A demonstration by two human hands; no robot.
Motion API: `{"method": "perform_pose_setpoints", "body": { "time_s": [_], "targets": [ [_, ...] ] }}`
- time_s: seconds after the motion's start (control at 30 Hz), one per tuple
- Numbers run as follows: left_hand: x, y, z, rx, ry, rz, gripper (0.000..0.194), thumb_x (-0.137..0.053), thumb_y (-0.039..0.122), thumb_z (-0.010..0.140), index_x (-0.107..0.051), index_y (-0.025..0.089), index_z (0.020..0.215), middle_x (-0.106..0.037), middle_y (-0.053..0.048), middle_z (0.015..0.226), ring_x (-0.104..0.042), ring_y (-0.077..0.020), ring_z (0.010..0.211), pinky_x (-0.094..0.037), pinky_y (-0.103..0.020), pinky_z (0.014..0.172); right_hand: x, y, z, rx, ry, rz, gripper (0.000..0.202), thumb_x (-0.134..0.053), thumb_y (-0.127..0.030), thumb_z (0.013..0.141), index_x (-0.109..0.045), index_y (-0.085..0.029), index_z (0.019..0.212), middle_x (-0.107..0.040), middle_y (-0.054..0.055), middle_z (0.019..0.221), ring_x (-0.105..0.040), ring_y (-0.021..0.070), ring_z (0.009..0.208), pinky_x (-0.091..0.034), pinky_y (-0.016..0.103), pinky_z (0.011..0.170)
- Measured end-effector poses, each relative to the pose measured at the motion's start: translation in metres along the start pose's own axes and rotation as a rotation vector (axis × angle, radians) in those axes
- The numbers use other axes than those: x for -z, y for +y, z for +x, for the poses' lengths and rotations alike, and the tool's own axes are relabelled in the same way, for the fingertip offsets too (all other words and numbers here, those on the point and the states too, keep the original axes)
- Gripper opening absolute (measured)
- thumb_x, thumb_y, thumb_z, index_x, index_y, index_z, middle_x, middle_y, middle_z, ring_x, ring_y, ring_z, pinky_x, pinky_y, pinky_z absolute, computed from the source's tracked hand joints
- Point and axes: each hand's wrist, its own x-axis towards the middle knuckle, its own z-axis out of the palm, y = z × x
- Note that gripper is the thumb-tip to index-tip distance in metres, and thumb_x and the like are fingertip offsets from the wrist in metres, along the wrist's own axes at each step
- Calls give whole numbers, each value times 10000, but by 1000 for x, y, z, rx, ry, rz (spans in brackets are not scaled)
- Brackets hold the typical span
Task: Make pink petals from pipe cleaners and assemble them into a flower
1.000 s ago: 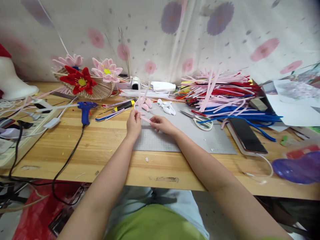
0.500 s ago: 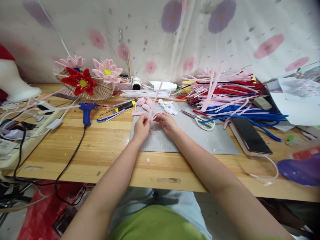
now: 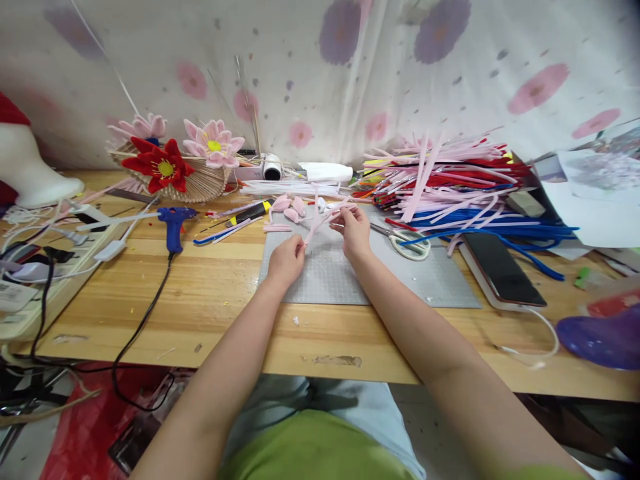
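Observation:
Pink pipe cleaners [image 3: 316, 220] stretch between my two hands above the grey cutting mat [image 3: 320, 283]. My left hand [image 3: 289, 260] pinches their lower end. Higher and to the right, my right hand [image 3: 354, 229] has its fingers closed on the strips that lean toward it. Just beyond the hands, several pink petal shapes [image 3: 292, 208] lie at the mat's back left corner. White looped pieces [image 3: 321, 204] are partly hidden behind the strips. Scissors [image 3: 407, 245] with pale handles rest to the right of my right hand.
A blue glue gun [image 3: 173, 225] and a yellow-black cutter [image 3: 250, 213] lie at left, near a red flower [image 3: 163, 167]. A large heap of coloured pipe cleaners [image 3: 450, 180] fills the back right. A phone [image 3: 503, 270] is at right.
My right hand has moved right and slightly away from my left hand, drawing pink strips out at a slant. My left hand has shifted only a little.

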Motion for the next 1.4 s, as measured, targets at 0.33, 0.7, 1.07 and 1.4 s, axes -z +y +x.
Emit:
{"method": "perform_pose_setpoints", "body": {
  "time_s": [0.33,0.7,1.07,1.4],
  "targets": [
    [0,-1,-1,31,71,-71,62,-582,259,743,-596,226,692,-587,-3,643,-499,-145,599,-297,-230,579,-9,5,-25,-196,-501,-214,107,-580,-266,688,-532,-174,715,-575,-31,578,-519,71,481,-430,189,464],
    [-8,2,6,342,69,-822,258,-695,366,604,-643,159,751,-632,-8,701,-549,-104,591,-414,-225,571,-2,5,-23,-270,-753,-38,252,-646,-379,674,-575,-163,783,-600,0,704,-518,81,571,-444,204,510],
    [-9,-1,5,140,194,-690,170,-727,298,575,-668,177,678,-594,-44,965,-538,-144,947,-411,-246,807,-4,9,-22,-136,-707,-82,404,-572,-535,717,-522,-157,582,-554,-4,676,-516,103,676,-429,247,669],
    [1,10,5,414,-44,-1080,302,-751,280,552,-565,163,759,-540,57,526,-425,-41,398,-316,-173,415,-11,10,-34,-290,-917,-6,472,-593,-574,688,-467,-152,517,-606,27,573,-579,123,571,-422,237,547]
  ]
}}
